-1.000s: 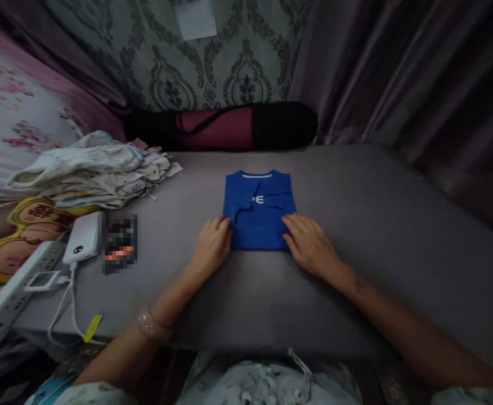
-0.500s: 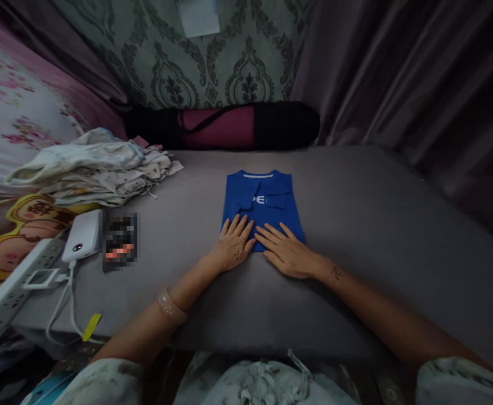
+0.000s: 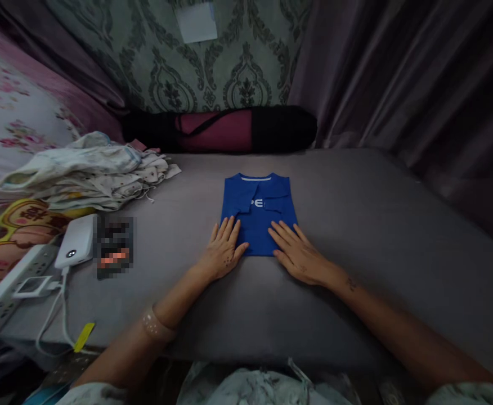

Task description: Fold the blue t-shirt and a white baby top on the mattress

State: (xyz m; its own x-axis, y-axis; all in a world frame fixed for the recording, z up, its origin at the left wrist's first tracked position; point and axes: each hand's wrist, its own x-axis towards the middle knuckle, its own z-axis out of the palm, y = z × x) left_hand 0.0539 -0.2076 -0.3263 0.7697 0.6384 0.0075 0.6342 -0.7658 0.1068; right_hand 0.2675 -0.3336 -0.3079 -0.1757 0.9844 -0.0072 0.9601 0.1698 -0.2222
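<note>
A blue shirt [image 3: 258, 230] with white lettering lies folded on the grey bed surface, its collar pointing away from me. Both sleeves are folded in across the front and partly cover the letters. My left hand [image 3: 224, 247] rests flat on the shirt's near left corner, fingers stretched out. On the near right side, my right hand [image 3: 299, 253] lies flat with its fingers spread over the cloth. Between the two hands a strip of blue fabric and the near edge show. Neither hand grips anything.
To the left sits a pile of light clothes [image 3: 103, 174]. Nearer me are a white power bank [image 3: 76, 241], a power strip [image 3: 16, 281], cables and a blurred-out object [image 3: 115, 247]. A black and maroon long bag [image 3: 215, 130] lies along the wall.
My hands have slid apart over the shirt, the left one leftward and the right one rightward, baring more of the lower middle. The view has shifted slightly.
</note>
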